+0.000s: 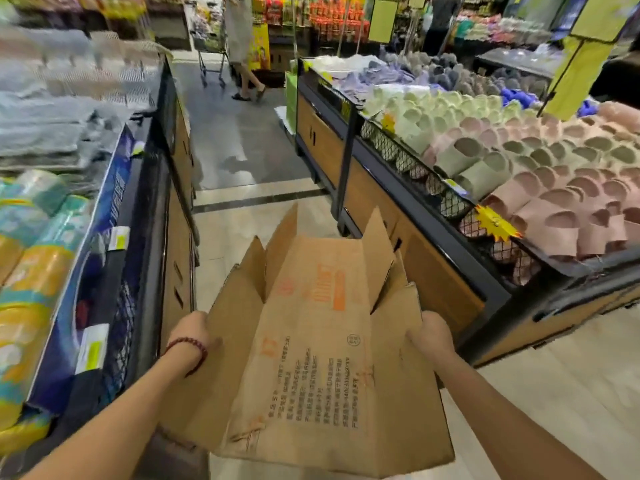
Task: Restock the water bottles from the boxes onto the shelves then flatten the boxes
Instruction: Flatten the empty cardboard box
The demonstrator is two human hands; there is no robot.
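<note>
One cardboard box (322, 358), flattened, orange print uppermost, held low over the aisle floor between display bins. Left hand (191, 332) grips its left edge, right hand (431, 332) its right edge, fingers curled under. Advice: press end flaps flat, keep both grips level while carrying.

Tiled aisle floor (242, 147) between slipper bins (519, 174) and towel display (69, 109).

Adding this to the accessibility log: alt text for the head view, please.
Both hands, left hand and right hand, grip the side edges of a flattened cardboard box held out over a shop aisle. Display bins of slippers stand on the right, packaged goods on the left.
</note>
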